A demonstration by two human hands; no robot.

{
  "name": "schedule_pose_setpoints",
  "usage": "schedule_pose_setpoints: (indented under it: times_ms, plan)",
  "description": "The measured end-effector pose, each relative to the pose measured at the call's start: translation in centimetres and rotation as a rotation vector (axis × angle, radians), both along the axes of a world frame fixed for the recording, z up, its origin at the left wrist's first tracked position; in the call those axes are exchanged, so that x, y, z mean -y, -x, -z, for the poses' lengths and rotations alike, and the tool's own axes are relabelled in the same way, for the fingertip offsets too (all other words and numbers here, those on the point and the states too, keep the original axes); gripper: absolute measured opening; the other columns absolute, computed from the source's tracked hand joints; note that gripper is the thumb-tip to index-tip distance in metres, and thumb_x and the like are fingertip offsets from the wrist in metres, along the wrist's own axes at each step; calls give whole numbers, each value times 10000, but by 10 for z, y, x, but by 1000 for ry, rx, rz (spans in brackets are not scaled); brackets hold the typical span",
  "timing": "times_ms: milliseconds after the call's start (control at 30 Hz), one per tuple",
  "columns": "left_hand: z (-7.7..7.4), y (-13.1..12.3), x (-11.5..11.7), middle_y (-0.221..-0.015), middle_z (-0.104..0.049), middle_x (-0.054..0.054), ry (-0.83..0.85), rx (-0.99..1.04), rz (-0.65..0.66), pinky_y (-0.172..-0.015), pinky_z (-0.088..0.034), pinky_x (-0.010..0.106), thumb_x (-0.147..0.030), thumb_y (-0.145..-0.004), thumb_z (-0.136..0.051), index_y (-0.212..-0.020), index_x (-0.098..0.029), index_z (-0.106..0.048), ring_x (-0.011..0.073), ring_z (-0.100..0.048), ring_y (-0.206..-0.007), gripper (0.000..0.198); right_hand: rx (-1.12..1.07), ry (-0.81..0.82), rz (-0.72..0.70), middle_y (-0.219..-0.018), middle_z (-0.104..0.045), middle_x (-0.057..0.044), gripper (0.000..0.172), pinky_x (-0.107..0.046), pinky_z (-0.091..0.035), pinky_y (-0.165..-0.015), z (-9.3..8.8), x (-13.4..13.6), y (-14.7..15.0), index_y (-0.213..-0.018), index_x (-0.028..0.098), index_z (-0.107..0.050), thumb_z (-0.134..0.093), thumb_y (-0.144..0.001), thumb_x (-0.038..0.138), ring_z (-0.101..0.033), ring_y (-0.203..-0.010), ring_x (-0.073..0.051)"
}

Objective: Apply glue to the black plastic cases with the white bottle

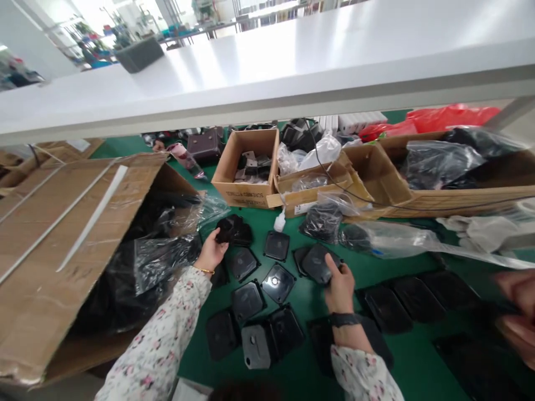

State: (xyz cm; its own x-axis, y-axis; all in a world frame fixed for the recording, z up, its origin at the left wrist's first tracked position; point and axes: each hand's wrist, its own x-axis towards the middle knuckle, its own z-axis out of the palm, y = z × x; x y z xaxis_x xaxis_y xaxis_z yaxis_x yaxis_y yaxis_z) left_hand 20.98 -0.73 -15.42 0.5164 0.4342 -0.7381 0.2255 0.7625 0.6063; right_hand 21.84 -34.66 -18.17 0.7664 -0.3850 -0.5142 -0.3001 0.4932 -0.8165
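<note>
My left hand point(212, 252) is closed on a small black part point(227, 229) whose kind I cannot make out. It is beside another dark piece point(242, 233) on the green table. My right hand point(340, 285) grips the edge of a black square plastic cover point(316, 263), thumb on top. That cover overlaps another black piece under it. Between my hands lie several similar covers, among them a shiny one point(278, 283) and one farther back point(276, 245). Closer to me, a thicker grey-black piece point(256, 345) stands among more covers.
A large cardboard box point(79, 223) with bagged black parts lies open at left. At the back are a small carton point(246, 192) and a long box point(460, 199). A white shelf point(267, 72) crosses above. At right, another person's hand point(520, 301) appears near a row of black covers point(418, 298).
</note>
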Motion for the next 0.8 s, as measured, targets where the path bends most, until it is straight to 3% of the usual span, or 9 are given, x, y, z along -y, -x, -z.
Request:
schedule_pose_setpoints:
  times_ms: [200,367,433,500,567,600,667,733,800]
  plan:
    - [0,12,-12,-968,-614,41,-63,62,-14,-609,-535,254,-281,-907,-580,-1066,-133,-579,116,-600,-738,217,17,-17,3,-814,-684,15,386,-292,-542,-685,-24,19,35,-815,214,-617,-856,-557,373,-645,-733,-164]
    - [2,35,-29,-983,-609,44,-187,46,-29,-622,-538,261,-284,-913,-571,-1079,-135,-572,120,-601,-752,224,-87,-70,-435,-924,-705,-61,444,-426,-563,-730,-6,23,75,-894,232,-642,-790,-598,527,-672,-872,-287]
    - [4,43,-36,-983,-608,44,-266,13,-21,-625,-537,262,-282,-914,-567,-1077,-137,-572,120,-599,-753,219,-95,161,-560,-893,-701,-86,495,-484,-543,-783,1,25,82,-893,224,-660,-772,-576,587,-659,-905,-338]
    - [6,48,-40,-1007,-610,51,-364,-22,2,-646,-542,281,-261,-903,-579,-1080,-137,-572,134,-608,-785,216,-23,578,-588,-909,-686,-131,566,-564,-469,-894,0,27,79,-876,206,-676,-760,-526,643,-611,-989,-405]
    - [6,49,-38,-1120,-596,86,-491,-44,36,-729,-551,325,-205,-849,-630,-1099,-140,-571,192,-614,-940,264,101,950,-561,-1003,-661,-180,610,-618,-366,-973,-10,24,65,-896,186,-680,-719,-534,676,-543,-1073,-449]
    - [4,49,-34,-1222,-559,111,-566,-44,55,-809,-541,355,-168,-809,-657,-1121,-147,-569,235,-577,-1077,325,156,1030,-566,-1036,-652,-192,604,-618,-352,-976,-15,19,53,-915,180,-676,-678,-581,683,-536,-1080,-443]
    - [-2,53,-18,-1438,-394,126,-726,-13,96,-1016,-437,400,-120,-748,-678,-1190,-174,-553,289,-357,-1343,462,217,993,-641,-1025,-666,-172,532,-546,-416,-930,-22,-1,19,-947,187,-658,-578,-708,655,-588,-1016,-371]
    - [-11,68,6,-1527,-278,83,-865,40,133,-1157,-254,410,-142,-750,-666,-1248,-209,-540,273,-163,-1437,518,254,910,-720,-941,-697,-113,511,-417,-501,-822,-19,-28,-24,-981,208,-635,-535,-739,646,-651,-876,-275]
    - [-20,94,30,-1504,-335,65,-993,100,235,-1195,-143,450,-226,-800,-631,-1269,-241,-547,271,-188,-1432,477,262,907,-720,-931,-700,-119,559,-390,-506,-795,-10,-59,-66,-953,195,-613,-600,-643,659,-658,-866,-270]
